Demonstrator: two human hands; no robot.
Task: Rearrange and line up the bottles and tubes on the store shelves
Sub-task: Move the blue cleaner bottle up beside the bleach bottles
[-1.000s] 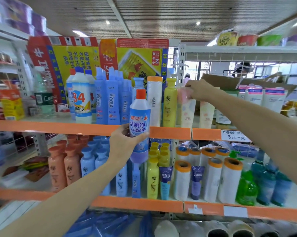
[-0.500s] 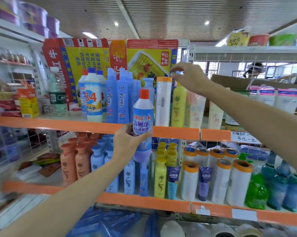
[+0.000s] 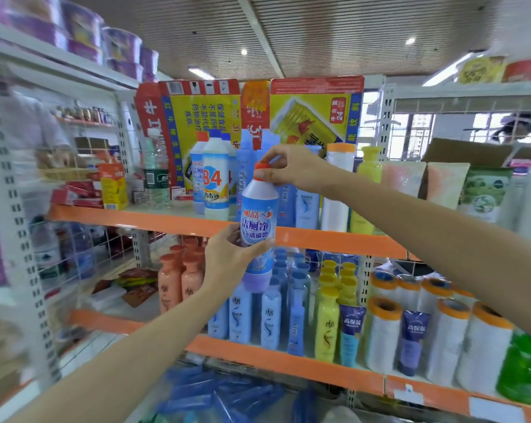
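Store shelving with orange edge strips fills the view, stock packed on each level under a slatted ceiling. Nearest, the left hand (image 3: 227, 257) holds the blue cleaner bottle (image 3: 258, 227) upright in front of the upper shelf edge (image 3: 334, 239), fingers curled round its lower body.

A second ago the right hand (image 3: 294, 174) was off at the pink tubes (image 3: 404, 181) on the right of the upper shelf; half a second ago it was in the air over the yellow bottle (image 3: 366, 190). Now it has come across to the held bottle, and its fingertips pinch the orange cap (image 3: 261, 172). The bottle itself has stayed in front of the shelf edge, not set down. With both hands on it, my judgement is that it is about to be steadied or turned before going into the row, so this placement is still open.

As for containers, the lower shelf (image 3: 273, 358) carries orange, blue and yellow bottles in files, then tubes and orange-topped rolls to the right. Farther back, the upper shelf holds the white 84 bottle (image 3: 216, 190), blue bottles behind the held one, and a cardboard box (image 3: 469, 152) at far right. Whether any are full cannot be told.
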